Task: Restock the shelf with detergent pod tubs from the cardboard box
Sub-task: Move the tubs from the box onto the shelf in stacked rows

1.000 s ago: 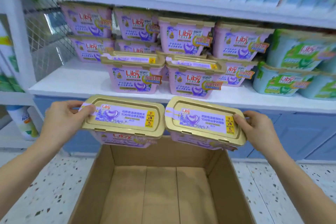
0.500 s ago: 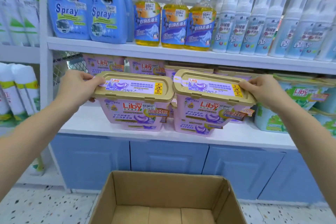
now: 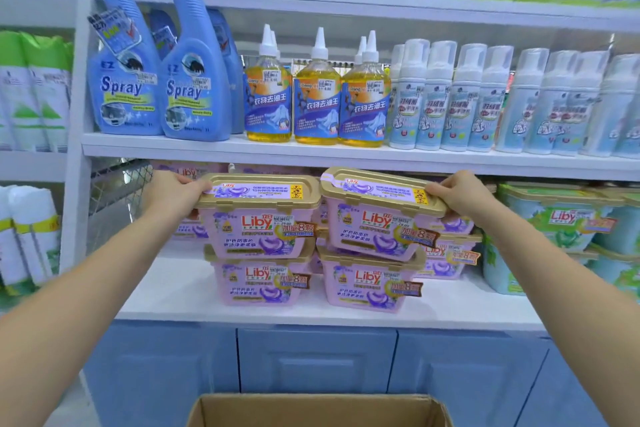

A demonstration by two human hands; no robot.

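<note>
An open cardboard box (image 3: 318,407), plain brown with a matte inside, sits lowest and nearest, below the white shelf (image 3: 180,291) and in front of the glossy blue cabinet doors (image 3: 315,360) under it.

Both bare arms reach up over that shelf. The left hand (image 3: 173,196) grips the left end of the left tub (image 3: 256,229), fingers curled round the rim of its gold lid. The right hand (image 3: 457,196) grips the right end of the right tub (image 3: 374,229) in the same way; this tub is tilted, its right side lower.

Each is a pale lilac plastic tub with rounded corners and a clip-on gold lid. They hang side by side, just above two matching lower tubs (image 3: 259,284) that stand on the shelf; whether they touch them I cannot tell.

Further back on the shelf are more lilac tubs, with green tubs (image 3: 554,218) to the right and wire mesh (image 3: 117,191) at its left end. On the board above the shelf stand blue spray bottles (image 3: 128,80), amber bottles (image 3: 317,104) and white pump bottles (image 3: 464,97).
</note>
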